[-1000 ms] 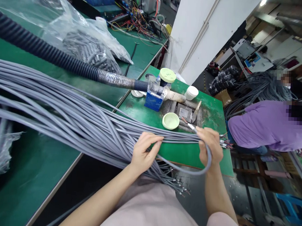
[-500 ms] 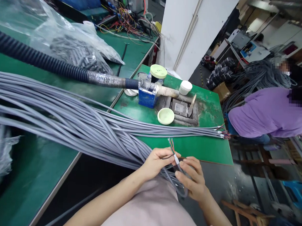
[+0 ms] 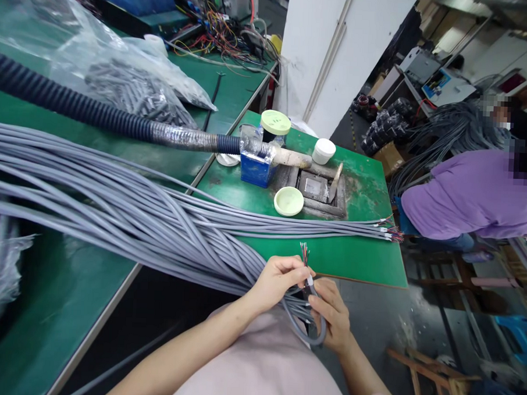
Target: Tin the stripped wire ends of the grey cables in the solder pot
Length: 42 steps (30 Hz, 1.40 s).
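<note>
Both hands meet at the end of one grey cable [image 3: 314, 338], which loops down below them. My left hand [image 3: 283, 281] pinches the stripped end, where thin coloured wires [image 3: 305, 253] stick up in a small bunch. Just below, my right hand [image 3: 333, 314] has its fingers closed on the grey jacket near a white sleeve. Left of my hands runs a thick bundle of grey cables [image 3: 170, 228] across the bench. Some of its cables lie straight on the green table [image 3: 357, 257], their stripped ends [image 3: 390, 232] at its right side.
A ribbed hose [image 3: 96, 117] crosses to a blue box [image 3: 256, 169]. Beside a small square pot [image 3: 314, 188] stand a pale green dish [image 3: 288, 201], a white tub [image 3: 324, 151] and a lidded jar [image 3: 275, 122]. At right sits a person in purple [image 3: 464, 197].
The coloured wires are now bunched more tightly and upright in my left fingers. My right hand has closed in on the cable, and the loop below shows more.
</note>
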Motion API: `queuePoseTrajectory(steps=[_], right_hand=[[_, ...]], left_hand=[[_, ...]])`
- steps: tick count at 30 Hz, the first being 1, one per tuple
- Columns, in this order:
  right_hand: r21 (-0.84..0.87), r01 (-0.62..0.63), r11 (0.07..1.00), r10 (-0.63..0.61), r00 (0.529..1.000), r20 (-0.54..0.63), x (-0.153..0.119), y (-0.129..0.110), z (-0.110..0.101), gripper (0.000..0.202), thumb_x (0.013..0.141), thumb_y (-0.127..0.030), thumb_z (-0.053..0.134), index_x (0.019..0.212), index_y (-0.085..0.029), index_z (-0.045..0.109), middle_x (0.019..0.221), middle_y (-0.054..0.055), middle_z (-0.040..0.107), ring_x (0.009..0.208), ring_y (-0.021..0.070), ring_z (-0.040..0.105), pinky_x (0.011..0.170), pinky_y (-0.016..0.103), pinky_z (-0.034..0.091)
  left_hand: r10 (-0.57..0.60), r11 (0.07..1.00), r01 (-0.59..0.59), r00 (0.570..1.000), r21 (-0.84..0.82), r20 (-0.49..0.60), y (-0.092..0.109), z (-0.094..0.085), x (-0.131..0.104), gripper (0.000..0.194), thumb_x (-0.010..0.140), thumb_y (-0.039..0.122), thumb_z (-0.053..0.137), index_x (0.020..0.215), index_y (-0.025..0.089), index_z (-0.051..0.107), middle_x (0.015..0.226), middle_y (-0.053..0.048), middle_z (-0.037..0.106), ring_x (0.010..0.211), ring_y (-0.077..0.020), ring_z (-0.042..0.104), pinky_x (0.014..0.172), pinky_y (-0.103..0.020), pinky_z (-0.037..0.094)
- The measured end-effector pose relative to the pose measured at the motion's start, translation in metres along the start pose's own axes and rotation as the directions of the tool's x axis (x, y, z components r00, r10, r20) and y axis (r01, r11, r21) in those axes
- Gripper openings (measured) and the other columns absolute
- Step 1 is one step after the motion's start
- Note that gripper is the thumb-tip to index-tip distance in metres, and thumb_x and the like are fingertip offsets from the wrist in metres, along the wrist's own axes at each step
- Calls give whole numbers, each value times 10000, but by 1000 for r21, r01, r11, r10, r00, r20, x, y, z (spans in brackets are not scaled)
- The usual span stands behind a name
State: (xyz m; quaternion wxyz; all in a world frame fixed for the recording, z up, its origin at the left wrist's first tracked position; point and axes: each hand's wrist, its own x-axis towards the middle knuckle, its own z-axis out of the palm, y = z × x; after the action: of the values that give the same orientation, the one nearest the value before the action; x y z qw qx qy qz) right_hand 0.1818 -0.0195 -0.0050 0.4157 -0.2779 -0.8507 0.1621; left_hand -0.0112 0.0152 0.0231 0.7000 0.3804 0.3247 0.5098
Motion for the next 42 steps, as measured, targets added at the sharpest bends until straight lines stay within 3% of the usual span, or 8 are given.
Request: queuePoseTrajectory(steps=[11,22,28,30,32,35,39,42], right_hand=[[-45,57,997,-53,996,72,6,1,2,473,896,-148,503,1353,-273,485,1200,95,665,1141,240,576,885,475,500],[-56,59,997,-55,996,66,8,-3,7,438,877,-146,513,1297,-268,532,1268,93,625,1130,227,573,877,443,498],[-158,-24,987,31,999,44,-7,-8,-11,457,825,-119,559,1263,-248,547,1235,121,601,1100,259,582,876,475,501],[-284,-156,946,148,988,-49,-26,-9,-28,390,813,-98,568,1175,-242,598,1143,114,630,1024,248,611,846,449,517],[-418,-316,852,299,948,-106,-51,-12,-45,307,816,-102,563,1085,-233,634,1009,98,664,912,237,638,784,414,534],[-508,-472,721,553,833,10,-86,-20,-59,341,854,-166,532,1185,-222,593,815,57,689,706,221,649,637,355,538],[-295,-673,678,731,656,185,-94,-34,-44,495,881,-190,495,1371,-222,430,700,-4,671,585,173,628,563,280,512],[-42,-782,622,759,589,277,-68,-38,-21,414,863,-202,528,1276,-227,520,785,4,693,671,153,641,652,277,515]], left_hand=[[10,998,-5,997,65,-76,-3,-6,-1,372,761,379,691,488,148,587,614,-32,656,597,-120,554,616,-243,410],[54,992,-41,992,118,-113,-9,-10,-3,367,760,347,682,469,157,564,590,-26,649,575,-117,541,587,-240,406],[14,946,-36,997,321,70,5,-4,3,313,854,372,595,646,153,676,690,-42,672,664,-143,584,660,-264,445],[76,843,-138,988,521,138,11,-8,8,250,871,368,580,841,167,725,760,-53,692,718,-160,588,692,-281,449],[193,655,-261,965,709,177,15,-16,14,232,878,350,576,957,182,715,823,-63,703,770,-179,586,737,-310,448],[306,314,-337,921,888,241,16,-28,25,227,897,304,538,1028,189,684,952,-83,694,873,-215,576,813,-362,429],[256,-3,-276,929,961,267,12,-29,40,300,881,276,539,1155,181,618,1078,-112,642,980,-265,538,814,-386,411],[225,-124,-240,938,963,263,5,-22,47,274,858,303,570,1087,165,629,987,-122,629,947,-282,533,769,-387,402]])
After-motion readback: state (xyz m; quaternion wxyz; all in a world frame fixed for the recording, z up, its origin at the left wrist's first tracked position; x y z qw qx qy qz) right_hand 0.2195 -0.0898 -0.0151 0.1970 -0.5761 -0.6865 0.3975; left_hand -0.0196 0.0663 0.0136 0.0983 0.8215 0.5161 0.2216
